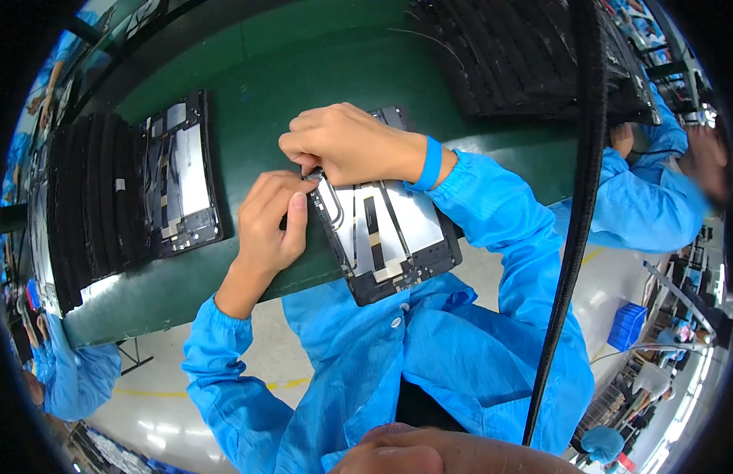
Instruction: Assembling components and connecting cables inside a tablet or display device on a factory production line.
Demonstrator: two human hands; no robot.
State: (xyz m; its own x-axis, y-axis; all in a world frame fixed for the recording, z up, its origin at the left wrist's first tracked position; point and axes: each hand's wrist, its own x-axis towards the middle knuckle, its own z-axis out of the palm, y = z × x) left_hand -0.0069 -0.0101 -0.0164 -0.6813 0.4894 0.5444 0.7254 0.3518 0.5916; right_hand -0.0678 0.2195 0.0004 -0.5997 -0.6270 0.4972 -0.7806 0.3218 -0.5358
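An opened tablet (420, 221) rests tilted on the green table's near edge, its inside facing up with a silver plate, dark ribbon cables and small boards. My right hand (352, 146), a blue band around its wrist, reaches over the tablet's upper part with fingers curled into a pinch at its left edge. Beside that edge is my left hand (273, 217); its bent fingers meet the right fingertips there, and its thumb points up. Whatever lies between the fingertips is too small or hidden to make out.
On the left of the green table (271, 71) stands a row of black padded slabs (94, 205), with another opened tablet (180, 174) leaning at its end. More black slabs (508, 55) are stacked at the far right. A black cable (576, 237) hangs across the view. A co-worker's blue sleeve (643, 205) is at right.
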